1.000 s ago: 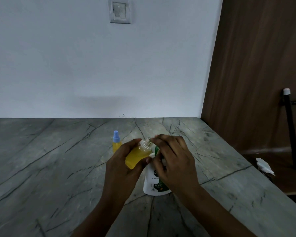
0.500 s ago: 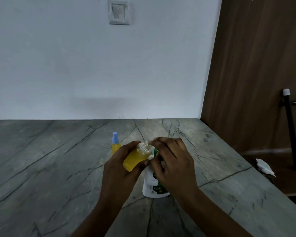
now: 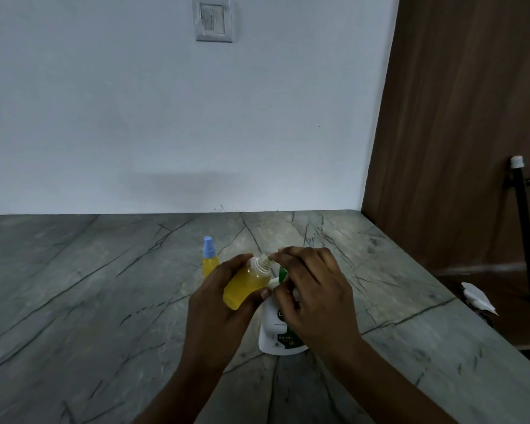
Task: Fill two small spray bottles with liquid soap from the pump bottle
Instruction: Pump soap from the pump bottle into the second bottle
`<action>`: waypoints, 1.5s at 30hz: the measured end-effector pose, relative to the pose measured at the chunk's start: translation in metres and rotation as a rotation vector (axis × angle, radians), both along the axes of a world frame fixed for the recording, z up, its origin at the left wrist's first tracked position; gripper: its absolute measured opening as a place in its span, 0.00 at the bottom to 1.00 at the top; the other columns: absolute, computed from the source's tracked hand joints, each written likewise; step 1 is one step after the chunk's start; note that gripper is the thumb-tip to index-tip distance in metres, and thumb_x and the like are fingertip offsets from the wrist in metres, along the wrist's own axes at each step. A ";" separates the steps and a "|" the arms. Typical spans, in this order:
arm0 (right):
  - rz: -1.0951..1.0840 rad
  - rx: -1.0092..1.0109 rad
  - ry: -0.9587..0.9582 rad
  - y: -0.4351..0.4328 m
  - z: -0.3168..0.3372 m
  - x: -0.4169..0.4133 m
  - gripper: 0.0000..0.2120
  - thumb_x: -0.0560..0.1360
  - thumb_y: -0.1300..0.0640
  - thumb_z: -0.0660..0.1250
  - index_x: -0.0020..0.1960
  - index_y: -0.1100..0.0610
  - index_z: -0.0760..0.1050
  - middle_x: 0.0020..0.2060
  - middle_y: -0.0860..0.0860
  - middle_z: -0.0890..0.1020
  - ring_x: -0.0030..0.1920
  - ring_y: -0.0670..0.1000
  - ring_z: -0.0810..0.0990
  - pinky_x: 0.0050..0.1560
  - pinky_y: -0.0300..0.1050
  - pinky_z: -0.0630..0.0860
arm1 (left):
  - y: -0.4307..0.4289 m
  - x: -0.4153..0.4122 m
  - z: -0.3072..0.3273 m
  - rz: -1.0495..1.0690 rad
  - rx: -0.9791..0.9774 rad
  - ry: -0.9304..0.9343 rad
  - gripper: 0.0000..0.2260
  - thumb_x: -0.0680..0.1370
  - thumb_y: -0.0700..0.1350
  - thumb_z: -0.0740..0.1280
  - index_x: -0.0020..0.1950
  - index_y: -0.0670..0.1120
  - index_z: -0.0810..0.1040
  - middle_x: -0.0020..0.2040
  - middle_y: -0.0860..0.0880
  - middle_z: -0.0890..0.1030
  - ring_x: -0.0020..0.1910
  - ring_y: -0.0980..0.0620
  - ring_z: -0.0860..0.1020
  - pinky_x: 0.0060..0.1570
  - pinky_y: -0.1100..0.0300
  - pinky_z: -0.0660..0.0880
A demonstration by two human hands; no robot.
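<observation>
Head view: the left hand (image 3: 214,304) is curled round a tilted bottle (image 3: 247,286) of yellow soap, held above the table (image 3: 89,301) about midway between its far and near edges. The right hand (image 3: 312,298) pinches what looks like a clear cap (image 3: 266,259) at the neck. The pump bottle (image 3: 276,335) stands just below them, and a second bottle (image 3: 210,258) with a blue top stands upright behind, toward the far edge. If the cap is loose, the tilt could spill soap, or the cap could go on crooked. The right hand hides the pump head, and whether the cap is seated cannot be told
</observation>
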State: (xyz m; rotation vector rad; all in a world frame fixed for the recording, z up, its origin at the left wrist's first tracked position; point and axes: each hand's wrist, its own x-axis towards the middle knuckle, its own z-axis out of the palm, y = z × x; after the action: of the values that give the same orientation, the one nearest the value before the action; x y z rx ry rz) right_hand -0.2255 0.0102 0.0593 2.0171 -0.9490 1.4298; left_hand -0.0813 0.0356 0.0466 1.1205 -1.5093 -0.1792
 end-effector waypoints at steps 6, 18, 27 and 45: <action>0.020 0.006 -0.001 0.000 0.001 -0.001 0.14 0.72 0.59 0.61 0.51 0.63 0.81 0.47 0.55 0.82 0.49 0.50 0.74 0.48 0.38 0.70 | 0.002 -0.004 0.003 0.006 -0.023 -0.017 0.21 0.67 0.52 0.71 0.58 0.48 0.77 0.50 0.60 0.79 0.49 0.69 0.76 0.44 0.78 0.69; 0.012 0.017 -0.014 -0.001 0.004 0.000 0.14 0.72 0.60 0.60 0.51 0.62 0.81 0.47 0.54 0.82 0.49 0.49 0.72 0.47 0.36 0.69 | -0.001 -0.004 0.002 0.012 -0.025 -0.021 0.21 0.69 0.54 0.72 0.59 0.49 0.76 0.49 0.59 0.79 0.48 0.68 0.76 0.44 0.77 0.69; -0.001 0.001 0.006 -0.002 -0.001 0.001 0.12 0.72 0.60 0.61 0.48 0.61 0.81 0.45 0.54 0.82 0.46 0.49 0.72 0.44 0.37 0.68 | -0.001 0.002 -0.002 0.022 0.005 -0.033 0.22 0.67 0.54 0.71 0.59 0.52 0.76 0.50 0.63 0.78 0.50 0.68 0.76 0.44 0.78 0.69; 0.009 0.044 0.009 0.002 0.004 -0.001 0.15 0.72 0.59 0.59 0.52 0.62 0.80 0.48 0.55 0.81 0.49 0.50 0.72 0.48 0.38 0.69 | 0.000 -0.002 -0.001 0.001 -0.002 -0.013 0.22 0.67 0.52 0.71 0.60 0.49 0.76 0.52 0.58 0.79 0.51 0.66 0.76 0.46 0.77 0.69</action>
State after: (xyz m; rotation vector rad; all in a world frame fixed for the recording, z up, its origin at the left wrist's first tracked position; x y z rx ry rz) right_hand -0.2263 0.0123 0.0630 2.0606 -0.9766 1.4151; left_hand -0.0836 0.0354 0.0457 1.1226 -1.5207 -0.1701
